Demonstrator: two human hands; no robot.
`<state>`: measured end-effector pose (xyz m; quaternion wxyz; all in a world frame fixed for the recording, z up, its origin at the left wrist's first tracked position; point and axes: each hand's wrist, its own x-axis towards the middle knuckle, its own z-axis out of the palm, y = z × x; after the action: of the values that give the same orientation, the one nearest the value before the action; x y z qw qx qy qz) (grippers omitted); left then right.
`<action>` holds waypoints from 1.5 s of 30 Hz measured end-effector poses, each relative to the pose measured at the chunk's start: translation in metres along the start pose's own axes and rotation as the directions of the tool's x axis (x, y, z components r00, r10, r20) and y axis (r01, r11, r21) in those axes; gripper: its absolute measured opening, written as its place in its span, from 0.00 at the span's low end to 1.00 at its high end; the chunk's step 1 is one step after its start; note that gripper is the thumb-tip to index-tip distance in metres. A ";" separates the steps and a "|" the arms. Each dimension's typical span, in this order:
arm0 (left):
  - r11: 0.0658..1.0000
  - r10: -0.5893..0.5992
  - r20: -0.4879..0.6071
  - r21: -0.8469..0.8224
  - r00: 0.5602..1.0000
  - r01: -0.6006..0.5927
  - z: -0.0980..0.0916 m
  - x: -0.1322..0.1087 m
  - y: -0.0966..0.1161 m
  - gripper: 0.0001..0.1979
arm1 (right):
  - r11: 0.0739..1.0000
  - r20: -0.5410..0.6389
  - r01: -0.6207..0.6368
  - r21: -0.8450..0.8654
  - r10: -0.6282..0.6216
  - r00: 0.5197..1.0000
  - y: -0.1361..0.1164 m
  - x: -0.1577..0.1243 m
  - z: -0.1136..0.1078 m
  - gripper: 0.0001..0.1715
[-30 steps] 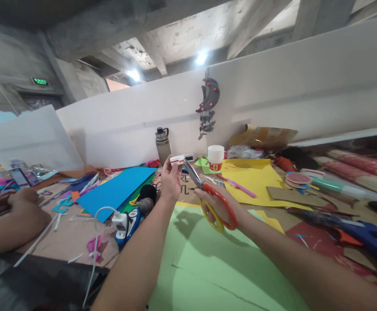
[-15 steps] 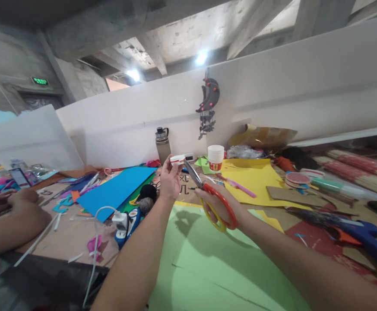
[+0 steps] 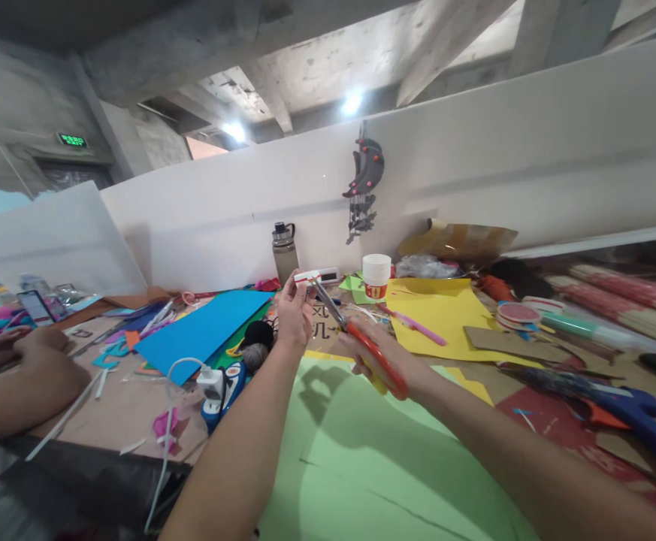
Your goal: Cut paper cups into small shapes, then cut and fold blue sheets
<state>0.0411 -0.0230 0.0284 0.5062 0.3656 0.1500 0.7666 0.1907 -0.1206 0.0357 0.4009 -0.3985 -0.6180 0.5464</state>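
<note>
The left hand (image 3: 295,319) has its fingers closed around a small white piece with a red stripe (image 3: 301,279), held up over the worktop (image 3: 122,406). The fingers of the right hand (image 3: 388,346) grasp the scissors (image 3: 333,309) — their blades reach to this piece, but I cannot tell if they touch it. Beneath the 2 forearms (image 3: 252,436) lies a light green sheet (image 3: 400,481); a blue sheet (image 3: 201,330) lies to the left.

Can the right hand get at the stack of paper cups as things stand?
Probably not to grasp: the right hand holds scissors, though nothing visibly blocks the stack of paper cups from the near side.
</note>
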 end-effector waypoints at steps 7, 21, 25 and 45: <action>0.999 -0.003 -0.010 0.035 1.000 0.003 0.000 -0.001 0.000 0.19 | 0.996 -0.022 0.039 -0.082 -0.041 0.999 0.001 -0.003 -0.001 0.23; 0.994 -0.012 0.016 0.111 1.000 0.010 0.002 -0.003 0.001 0.18 | 0.993 -0.120 -0.063 -0.096 0.051 0.991 -0.001 0.002 0.000 0.11; 0.993 -0.019 0.009 0.119 1.000 0.018 0.001 -0.002 0.001 0.18 | 0.989 -0.159 -0.070 -0.134 0.048 0.986 0.003 0.004 0.001 0.10; 0.982 -0.133 0.048 0.141 0.990 0.125 -0.009 0.004 -0.001 0.16 | 0.972 -0.117 -0.033 -0.234 0.006 0.993 0.012 0.014 -0.015 0.10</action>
<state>0.0344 -0.0177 0.0231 0.5324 0.4108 0.2116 0.7092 0.2004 -0.1010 0.0258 0.3805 -0.4803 -0.6502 0.4491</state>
